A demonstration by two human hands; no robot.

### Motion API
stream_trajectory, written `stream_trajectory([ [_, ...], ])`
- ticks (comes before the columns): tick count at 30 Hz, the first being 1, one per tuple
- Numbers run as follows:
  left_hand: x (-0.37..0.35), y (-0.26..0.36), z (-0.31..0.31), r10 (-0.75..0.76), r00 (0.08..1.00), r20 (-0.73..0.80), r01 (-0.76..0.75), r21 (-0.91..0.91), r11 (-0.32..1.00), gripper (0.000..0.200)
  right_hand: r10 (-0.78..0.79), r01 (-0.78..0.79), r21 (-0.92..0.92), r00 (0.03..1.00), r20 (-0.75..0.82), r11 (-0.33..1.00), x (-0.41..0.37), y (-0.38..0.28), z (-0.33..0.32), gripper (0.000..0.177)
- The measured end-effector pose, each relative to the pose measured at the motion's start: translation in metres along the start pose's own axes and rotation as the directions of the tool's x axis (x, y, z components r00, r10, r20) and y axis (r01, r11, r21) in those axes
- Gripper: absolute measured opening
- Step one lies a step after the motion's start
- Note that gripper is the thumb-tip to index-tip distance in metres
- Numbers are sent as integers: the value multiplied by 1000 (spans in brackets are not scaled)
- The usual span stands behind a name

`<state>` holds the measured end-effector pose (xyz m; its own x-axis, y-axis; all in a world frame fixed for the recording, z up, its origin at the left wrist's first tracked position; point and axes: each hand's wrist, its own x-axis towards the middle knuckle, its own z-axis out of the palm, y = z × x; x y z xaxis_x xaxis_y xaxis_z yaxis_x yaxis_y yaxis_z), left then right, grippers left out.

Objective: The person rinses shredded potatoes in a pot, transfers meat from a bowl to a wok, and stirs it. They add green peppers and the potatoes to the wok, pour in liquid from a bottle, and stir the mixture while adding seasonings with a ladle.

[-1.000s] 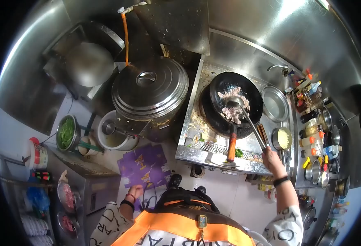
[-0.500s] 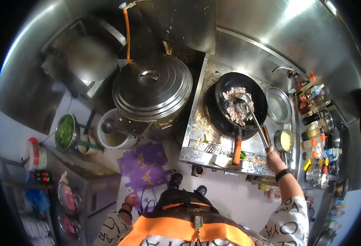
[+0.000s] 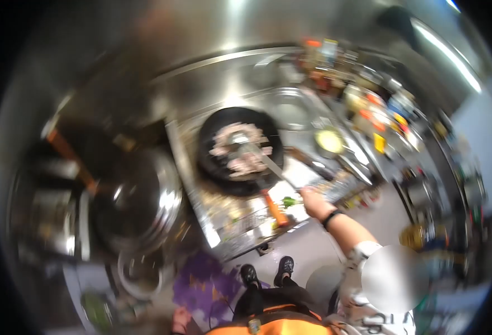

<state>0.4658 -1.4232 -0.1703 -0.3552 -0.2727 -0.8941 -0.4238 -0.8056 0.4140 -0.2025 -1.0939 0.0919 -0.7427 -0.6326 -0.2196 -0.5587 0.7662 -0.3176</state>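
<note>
A black wok (image 3: pixel 207 151) with a wooden handle (image 3: pixel 274 209) sits on the steel stove, holding pale pinkish meat pieces (image 3: pixel 247 166). My right hand (image 3: pixel 316 203) is closed around the handle of a metal ladle (image 3: pixel 272 166), whose bowl rests among the meat. Low at the bottom left, my left hand (image 3: pixel 182 320) hangs away from the stove, beside a purple sheet on the floor. It is small and blurred, so its fingers cannot be made out.
A large lidded pot (image 3: pixel 139 195) stands left of the stove (image 3: pixel 218 212). Behind the wok is a metal basin (image 3: pixel 291 109), with a pot of yellow content (image 3: pixel 329 142) to its right. Blurred bottles (image 3: pixel 369 111) line the right. A purple sheet (image 3: pixel 207 279) lies on the floor.
The view has turned, shifting the wok and stove leftward and the lidded pot down and left. My right hand still holds the ladle in the wok.
</note>
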Motion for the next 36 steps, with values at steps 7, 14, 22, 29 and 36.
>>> stream_trajectory([
  [7, 76, 134, 201, 22, 984, 175, -135, 666, 734, 14, 237, -178, 161, 819, -522, 971, -119, 8, -90, 17],
  [14, 66, 151, 338, 1, 932, 362, -299, 766, 569, 8, -15, -546, 72, -153, -988, 835, -419, 45, -214, 7],
  [22, 109, 150, 278, 126, 983, 132, -173, 893, 415, 10, 559, -968, 223, -247, -792, -113, -791, 98, -190, 15],
  [29, 27, 145, 281, 79, 931, 357, -344, 781, 520, 19, 864, -983, 95, 90, -495, 157, -812, 123, -192, 16],
  [36, 21, 77, 218, 238, 877, 417, -451, 886, 109, 22, 785, -979, -203, 103, -611, -30, -893, 149, -212, 30],
])
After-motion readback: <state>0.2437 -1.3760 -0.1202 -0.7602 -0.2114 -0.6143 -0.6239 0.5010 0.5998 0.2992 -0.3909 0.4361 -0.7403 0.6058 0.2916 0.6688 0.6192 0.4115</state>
